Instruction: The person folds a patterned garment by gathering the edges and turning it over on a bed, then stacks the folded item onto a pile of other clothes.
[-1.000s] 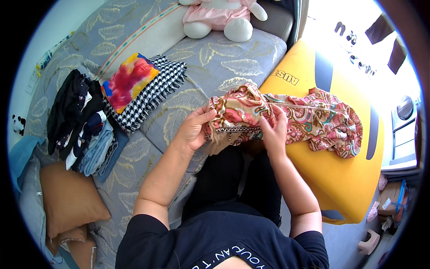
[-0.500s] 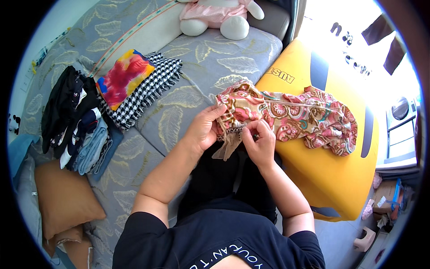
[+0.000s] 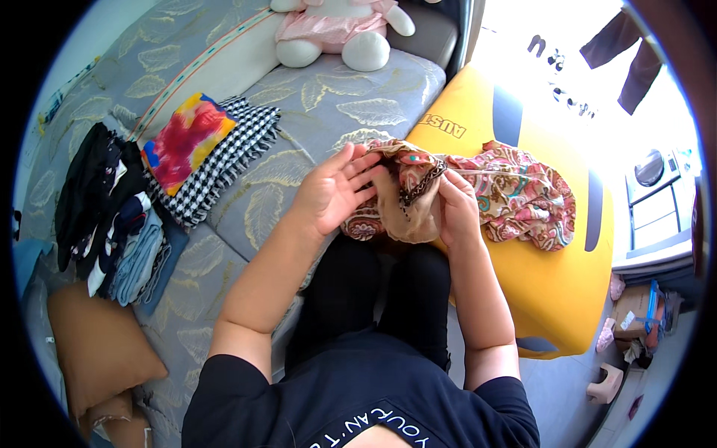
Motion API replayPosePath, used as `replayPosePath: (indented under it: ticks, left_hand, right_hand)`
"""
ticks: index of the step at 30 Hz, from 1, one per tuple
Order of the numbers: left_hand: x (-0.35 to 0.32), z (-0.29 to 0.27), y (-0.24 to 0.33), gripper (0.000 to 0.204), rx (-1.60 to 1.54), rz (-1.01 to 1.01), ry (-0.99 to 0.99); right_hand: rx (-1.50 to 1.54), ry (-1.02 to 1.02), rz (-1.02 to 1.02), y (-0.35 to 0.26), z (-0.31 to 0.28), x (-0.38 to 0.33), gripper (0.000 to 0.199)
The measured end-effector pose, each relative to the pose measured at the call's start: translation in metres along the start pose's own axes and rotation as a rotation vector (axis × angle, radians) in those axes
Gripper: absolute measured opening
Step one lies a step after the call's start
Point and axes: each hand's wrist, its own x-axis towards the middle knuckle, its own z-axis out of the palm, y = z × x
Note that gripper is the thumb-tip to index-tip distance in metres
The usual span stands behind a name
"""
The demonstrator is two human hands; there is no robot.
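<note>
A pink, brown and beige paisley garment (image 3: pixel 526 190) stretches from above my knees across to the yellow-covered surface on the right. Its near end is turned back, showing a sheer beige lining (image 3: pixel 414 216) and a dark patterned trim. My right hand (image 3: pixel 458 205) is closed on the cloth beside that trim, thumb and fingers pinching it. On the other side, my left hand (image 3: pixel 334 190) has its fingers stretched out and apart, palm turned toward the cloth, with the fingertips at its edge. Whether those fingertips press on the fabric I cannot tell.
Left on the leaf-patterned grey sofa (image 3: pixel 272 213) lie a multicoloured folded cloth (image 3: pixel 188 142), a houndstooth fringed cloth (image 3: pixel 246 123), and dark clothes (image 3: pixel 93 194) beside folded jeans (image 3: pixel 137 250). A brown cushion (image 3: pixel 104 343) sits nearer. A plush toy (image 3: pixel 332 33) is behind; the yellow-covered piece (image 3: pixel 538 299) stands right.
My left hand has let go of the cloth and spread its fingers. My right hand has shifted rightward, and the garment's end is now folded open, exposing more lining. The view has shifted slightly.
</note>
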Motion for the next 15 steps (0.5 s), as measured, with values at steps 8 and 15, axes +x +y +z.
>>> replayPosePath:
  ticks: [8, 15]
  left_hand:
    - [-0.003, -0.013, -0.024, 0.024, 0.260, 0.048, 0.123]
    - [-0.001, 0.004, -0.029, 0.039, 0.655, 0.409, -0.102]
  right_hand:
    - [0.079, 0.040, 0.056, 0.001, -0.033, -0.004, 0.022]
    - [0.089, -0.038, 0.145, 0.008, -0.026, -0.006, 0.017]
